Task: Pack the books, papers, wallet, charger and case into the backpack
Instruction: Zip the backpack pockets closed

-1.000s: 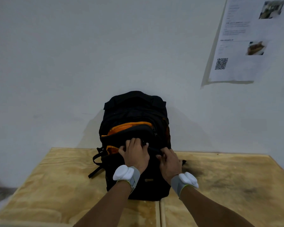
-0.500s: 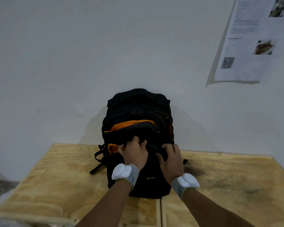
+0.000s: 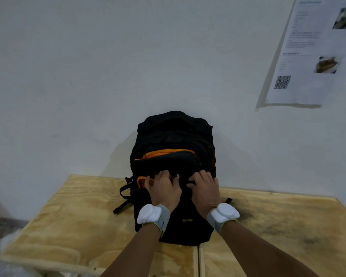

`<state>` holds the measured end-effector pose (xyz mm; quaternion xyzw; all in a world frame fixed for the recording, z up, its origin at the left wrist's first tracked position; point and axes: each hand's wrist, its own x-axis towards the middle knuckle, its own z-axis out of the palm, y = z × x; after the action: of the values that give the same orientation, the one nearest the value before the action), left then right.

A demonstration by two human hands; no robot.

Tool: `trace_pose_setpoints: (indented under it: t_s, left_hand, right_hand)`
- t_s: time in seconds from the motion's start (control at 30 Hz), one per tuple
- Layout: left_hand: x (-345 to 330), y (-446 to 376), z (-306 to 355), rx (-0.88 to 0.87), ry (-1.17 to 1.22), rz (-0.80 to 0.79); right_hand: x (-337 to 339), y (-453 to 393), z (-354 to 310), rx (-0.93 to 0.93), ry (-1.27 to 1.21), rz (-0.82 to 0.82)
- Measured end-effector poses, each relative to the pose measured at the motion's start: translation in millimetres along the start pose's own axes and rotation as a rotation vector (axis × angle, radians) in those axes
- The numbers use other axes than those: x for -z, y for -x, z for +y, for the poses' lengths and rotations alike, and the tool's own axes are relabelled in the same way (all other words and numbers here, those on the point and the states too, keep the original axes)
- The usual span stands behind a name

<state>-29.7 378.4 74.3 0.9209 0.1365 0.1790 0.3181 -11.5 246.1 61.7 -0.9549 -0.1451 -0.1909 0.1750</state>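
— Where is the bag?
— The black fabric backpack with orange zip lining (image 3: 173,148) stands upright on the pale plywood table (image 3: 68,222), its back against the white wall (image 3: 88,66).
— And the hands?
— Both lie on its front pocket. The left hand (image 3: 164,189) curls its fingers into the pocket's edge, gripping it; the right hand (image 3: 205,189) grips the fabric just beside.

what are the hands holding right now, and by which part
Both hold the black backpack at the upper edge of its front pocket: the left hand beside the orange lining, the right hand further right. Whether either pinches a zipper pull cannot be told.
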Motion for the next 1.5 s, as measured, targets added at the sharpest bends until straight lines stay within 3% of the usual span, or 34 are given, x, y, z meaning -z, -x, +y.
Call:
trace_pose_setpoints:
  t_s: [0.13,0.23,0.37,0.5,0.7,0.87,0.93,1.03,1.27,1.5]
  left_hand:
    - [7.0,1.4,-20.2,0.075,0.018,0.095]
    - [18.9,-3.8,-49.8,0.272,0.085,0.173]
    - [28.9,-7.8,-75.6,0.439,0.453,0.159]
    - [25.3,-13.0,-81.4,0.668,0.663,0.166]
    - [20.3,-17.0,-110.3,0.961,0.992,0.047]
    - [8.5,-16.1,-115.0,1.15,1.412,-0.014]
    - [4.6,-15.2,-113.5,1.115,1.432,0.01]
    - [1.8,-2.7,-112.9,0.919,1.218,0.066]
    - [6.2,-0.8,-96.3,0.677,1.049,0.115]
    - [19.9,3.3,-105.8,0.549,0.912,0.065]
  right_hand:
    - [1.1,2.0,3.4,0.003,-0.041,-0.032]
    - [3.7,3.1,7.7,-0.019,-0.089,-0.056]
    - [4.8,4.8,2.9,-0.019,-0.164,-0.08]
    - [9.5,4.5,2.5,-0.047,-0.197,-0.085]
    - [12.3,6.4,1.0,-0.031,-0.229,-0.078]
    - [11.5,4.1,-1.7,-0.002,-0.228,-0.099]
    - [10.1,3.4,-0.3,-0.009,-0.234,-0.098]
    - [12.0,2.0,6.5,-0.018,-0.215,-0.097]
    - [-6.3,-2.3,-34.4,0.277,0.149,-0.126]
    - [-34.9,-23.0,-75.8,0.147,0.014,-0.165]
